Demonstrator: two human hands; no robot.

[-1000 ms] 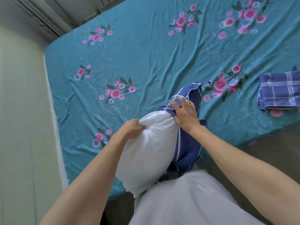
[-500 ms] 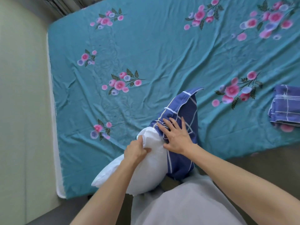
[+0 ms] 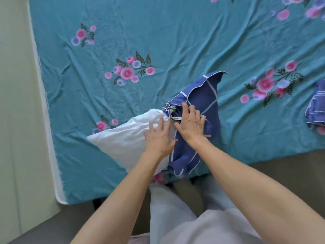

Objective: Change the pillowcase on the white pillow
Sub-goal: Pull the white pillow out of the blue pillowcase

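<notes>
The white pillow (image 3: 123, 138) lies on the teal floral bed sheet (image 3: 175, 41) near the bed's front edge. Its right end is still inside a bunched blue checked pillowcase (image 3: 202, 95). My left hand (image 3: 159, 136) rests flat on the bare pillow with straight fingers, just left of the case's gathered opening. My right hand (image 3: 190, 120) lies on the bunched fabric with spread fingers; its fingertips touch the gathered edge. A second folded blue checked pillowcase (image 3: 315, 106) lies at the right edge of the view.
A pale wall (image 3: 15, 103) runs along the bed's left side. The mattress corner (image 3: 60, 196) shows white at lower left. Grey floor (image 3: 281, 162) lies in front of the bed, where my legs in light trousers (image 3: 184, 217) stand.
The pillow has been lowered flat onto the bed and slid left out of the case. My left hand let go of its pinch and now lies flat. My right hand moved onto the bunched fabric.
</notes>
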